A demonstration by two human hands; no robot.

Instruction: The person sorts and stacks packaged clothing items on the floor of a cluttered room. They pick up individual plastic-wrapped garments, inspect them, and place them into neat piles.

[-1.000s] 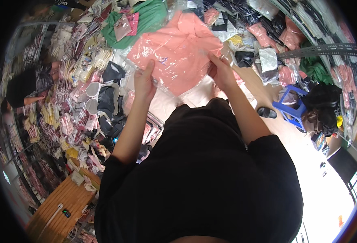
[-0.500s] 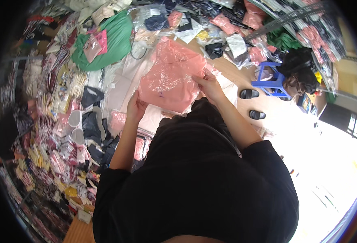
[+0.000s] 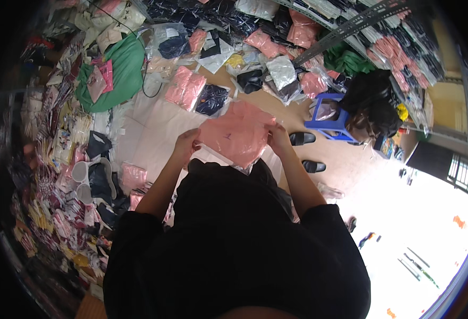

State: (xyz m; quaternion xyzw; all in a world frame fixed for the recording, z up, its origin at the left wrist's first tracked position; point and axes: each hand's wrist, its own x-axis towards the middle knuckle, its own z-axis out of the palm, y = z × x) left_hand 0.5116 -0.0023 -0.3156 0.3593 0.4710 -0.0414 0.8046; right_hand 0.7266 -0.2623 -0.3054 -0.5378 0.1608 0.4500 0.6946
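Note:
A folded pink garment in a clear plastic bag (image 3: 236, 133) is stretched between my two hands, close in front of my body. A small dark mark shows on its near half. My left hand (image 3: 188, 142) grips the bag's left edge, fingers closed on it. At the upper right corner, my right hand (image 3: 278, 138) pinches the bag; part of its fingers is hidden. Just beyond lie a bagged pink garment (image 3: 185, 87) and a bagged navy garment (image 3: 211, 100), side by side on a pale sheet (image 3: 151, 125).
Heaps of bagged clothes (image 3: 48, 154) line the left side, with a green cloth bundle (image 3: 119, 80) farther back. On the right are a blue plastic stool (image 3: 327, 125), black slippers (image 3: 313, 166) and a metal shelf rack (image 3: 345, 34) stacked with clothes.
The bagged pink garment has come lower and nearer my body, lying flatter between my hands. The bagged pink and navy garments beyond it now show. My head view has shifted.

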